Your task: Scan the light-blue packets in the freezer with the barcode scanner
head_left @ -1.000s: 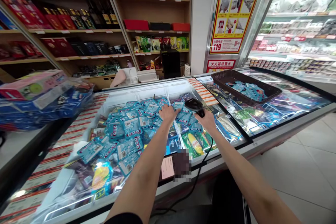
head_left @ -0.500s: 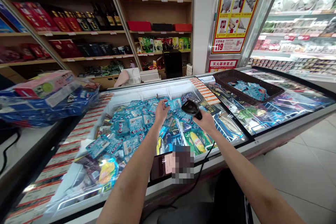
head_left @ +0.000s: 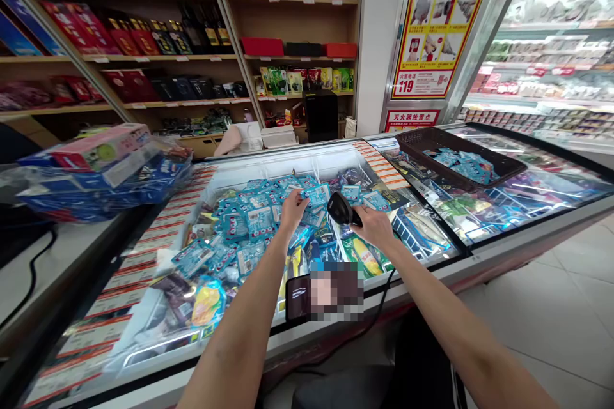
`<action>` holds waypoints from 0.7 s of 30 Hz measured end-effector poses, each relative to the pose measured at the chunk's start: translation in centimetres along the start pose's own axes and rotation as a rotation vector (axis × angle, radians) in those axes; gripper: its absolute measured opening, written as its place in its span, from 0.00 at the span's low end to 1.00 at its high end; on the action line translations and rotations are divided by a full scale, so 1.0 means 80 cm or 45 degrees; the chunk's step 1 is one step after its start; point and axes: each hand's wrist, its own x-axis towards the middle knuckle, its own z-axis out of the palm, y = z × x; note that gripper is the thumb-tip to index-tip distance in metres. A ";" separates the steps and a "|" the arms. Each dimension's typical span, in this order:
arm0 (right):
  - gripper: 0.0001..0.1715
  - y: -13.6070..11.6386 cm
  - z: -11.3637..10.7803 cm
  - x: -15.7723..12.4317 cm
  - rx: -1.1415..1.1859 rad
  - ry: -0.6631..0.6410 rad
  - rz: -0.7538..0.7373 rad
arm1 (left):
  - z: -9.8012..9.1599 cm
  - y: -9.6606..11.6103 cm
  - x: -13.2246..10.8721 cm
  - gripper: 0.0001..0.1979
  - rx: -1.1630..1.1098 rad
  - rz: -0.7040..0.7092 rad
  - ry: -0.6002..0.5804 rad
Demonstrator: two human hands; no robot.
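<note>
Many blue packets (head_left: pixel 259 221) lie in a heap over the freezer's left half. My left hand (head_left: pixel 292 208) pinches the left edge of one blue packet (head_left: pixel 317 195) above the heap. A black handheld scanner (head_left: pixel 340 209) is gripped in my right hand (head_left: pixel 373 226), its head just below and right of that packet. The scanner's cable hangs down past the freezer's front edge. A phone (head_left: pixel 298 298) lies on the front edge, between my forearms, its screen partly blurred out.
A brown basket (head_left: pixel 508 169) with more blue packets sits on the freezer's right part. Plastic-wrapped boxes (head_left: pixel 103 169) stand at the left. Shelves (head_left: pixel 288 59) of boxes and bottles line the back.
The scanner has turned and moved slightly left and down relative to the packet. The whole view has shifted a little, so the surroundings appear farther right.
</note>
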 end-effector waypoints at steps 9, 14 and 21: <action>0.19 -0.008 0.000 0.006 -0.018 -0.035 -0.022 | -0.003 -0.006 0.000 0.18 0.144 0.066 -0.026; 0.20 -0.008 -0.001 0.006 -0.009 -0.043 -0.027 | -0.003 -0.004 -0.001 0.19 0.141 0.064 -0.034; 0.21 -0.006 -0.003 0.006 0.007 -0.031 -0.024 | -0.003 -0.004 -0.002 0.19 0.170 0.067 -0.025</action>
